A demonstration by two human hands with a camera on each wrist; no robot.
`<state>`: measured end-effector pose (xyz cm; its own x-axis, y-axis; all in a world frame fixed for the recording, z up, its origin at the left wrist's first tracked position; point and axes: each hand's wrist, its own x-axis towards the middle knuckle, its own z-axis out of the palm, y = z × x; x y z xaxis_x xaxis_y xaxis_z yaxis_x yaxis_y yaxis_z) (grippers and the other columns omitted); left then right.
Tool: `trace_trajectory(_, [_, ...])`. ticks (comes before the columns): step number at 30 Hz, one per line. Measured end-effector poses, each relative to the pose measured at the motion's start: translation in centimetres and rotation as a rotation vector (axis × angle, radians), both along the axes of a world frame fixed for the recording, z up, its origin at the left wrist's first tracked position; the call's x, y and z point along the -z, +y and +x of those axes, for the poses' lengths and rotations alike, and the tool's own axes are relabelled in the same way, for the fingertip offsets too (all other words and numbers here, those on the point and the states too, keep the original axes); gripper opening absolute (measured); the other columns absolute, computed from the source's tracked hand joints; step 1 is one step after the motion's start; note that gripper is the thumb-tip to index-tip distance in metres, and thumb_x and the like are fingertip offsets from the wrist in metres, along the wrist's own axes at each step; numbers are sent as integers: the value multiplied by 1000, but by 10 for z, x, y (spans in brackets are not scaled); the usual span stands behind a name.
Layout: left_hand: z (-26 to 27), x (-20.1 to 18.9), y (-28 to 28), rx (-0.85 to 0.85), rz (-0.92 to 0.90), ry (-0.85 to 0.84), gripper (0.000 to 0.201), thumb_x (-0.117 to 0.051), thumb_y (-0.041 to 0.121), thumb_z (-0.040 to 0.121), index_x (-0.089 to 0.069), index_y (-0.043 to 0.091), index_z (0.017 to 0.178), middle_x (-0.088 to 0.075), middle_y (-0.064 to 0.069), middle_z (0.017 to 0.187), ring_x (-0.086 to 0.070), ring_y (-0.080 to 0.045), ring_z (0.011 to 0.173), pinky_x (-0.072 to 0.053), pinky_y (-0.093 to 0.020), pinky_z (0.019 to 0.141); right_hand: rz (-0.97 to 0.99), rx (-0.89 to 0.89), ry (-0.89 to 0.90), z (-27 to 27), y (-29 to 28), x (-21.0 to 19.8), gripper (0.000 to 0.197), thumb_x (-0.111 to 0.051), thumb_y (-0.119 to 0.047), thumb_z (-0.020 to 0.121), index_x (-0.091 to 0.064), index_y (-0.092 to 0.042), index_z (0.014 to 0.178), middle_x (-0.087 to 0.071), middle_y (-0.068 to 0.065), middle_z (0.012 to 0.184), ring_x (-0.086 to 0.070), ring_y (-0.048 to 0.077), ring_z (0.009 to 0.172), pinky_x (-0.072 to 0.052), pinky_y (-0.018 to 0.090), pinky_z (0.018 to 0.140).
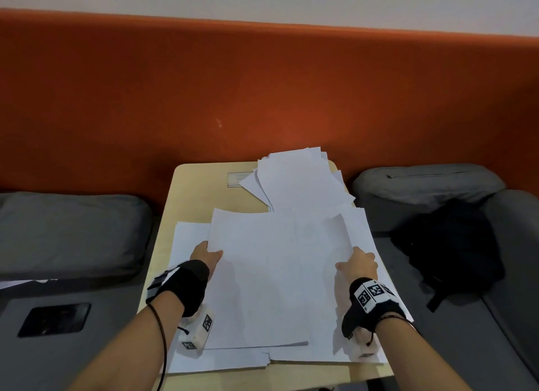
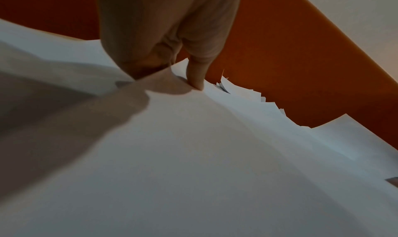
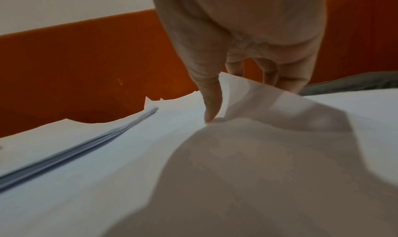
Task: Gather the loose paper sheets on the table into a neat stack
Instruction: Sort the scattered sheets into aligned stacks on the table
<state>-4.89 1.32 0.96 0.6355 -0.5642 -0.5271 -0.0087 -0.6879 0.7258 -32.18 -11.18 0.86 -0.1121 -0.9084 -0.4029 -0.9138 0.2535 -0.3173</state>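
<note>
White paper sheets cover the small beige table [image 1: 198, 192]. A near bundle of sheets [image 1: 271, 277] lies in front of me; a second fanned pile [image 1: 300, 180] sits at the far end. My left hand [image 1: 208, 255] pinches the bundle's left edge, thumb on top and fingers underneath. In the left wrist view the thumb of that left hand [image 2: 197, 75] presses on the bundle of sheets [image 2: 193, 155]. My right hand [image 1: 357, 263] pinches the right edge, which curls upward. The right wrist view shows the right hand [image 3: 213, 108] with its thumb on the paper [image 3: 129, 155] and the fingers behind the lifted edge.
An orange padded backrest [image 1: 262, 93] rises behind the table. Grey cushions lie to the left [image 1: 70, 233] and right [image 1: 425, 183]. A black backpack [image 1: 449, 250] rests on the right seat. A dark flat device [image 1: 55, 319] lies at the lower left.
</note>
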Motion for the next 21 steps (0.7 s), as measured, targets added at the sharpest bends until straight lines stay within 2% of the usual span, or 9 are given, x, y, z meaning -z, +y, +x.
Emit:
trace_trajectory(5, [3,0,0,22,2,14,45,-51,8,93,-38,-7,134,-43,-21,139,-44,-36,126,-36,-35,101,7,70,-23,-4,2,5,45,-67,-23,85,-48,-3,121,-36,19,129,-43,37,117,-44,41,87])
trace_trajectory(11, [5,-4,1,38,4,29,46,-53,8,93,-39,-7,134,-44,-21,139,-45,-36,126,-35,-36,103,-80,143,-71,2,5,8,45,-72,-13,81,-46,1,116,-30,24,129,-50,41,105,-47,44,87])
trace_trajectory(14, [6,-5,0,44,14,32,46,-53,7,93,-38,-7,134,-45,-21,139,-45,-35,125,-36,-35,103,-73,125,-62,6,5,8,43,-68,-11,84,-45,1,118,-34,23,128,-49,41,108,-47,45,90])
trace_trajectory(17, [7,-4,-1,49,24,18,46,-52,7,93,-38,-7,134,-44,-22,139,-44,-36,126,-36,-35,102,-45,129,-79,7,6,9,42,-66,-10,86,-45,1,120,-39,23,126,-54,41,103,-46,43,86])
trace_trajectory(21, [6,-6,-1,47,21,21,46,-51,6,93,-38,-7,135,-43,-22,140,-43,-36,127,-34,-36,103,-39,120,2,5,7,8,43,-65,-19,87,-44,-5,122,-44,20,126,-45,36,116,-43,45,93])
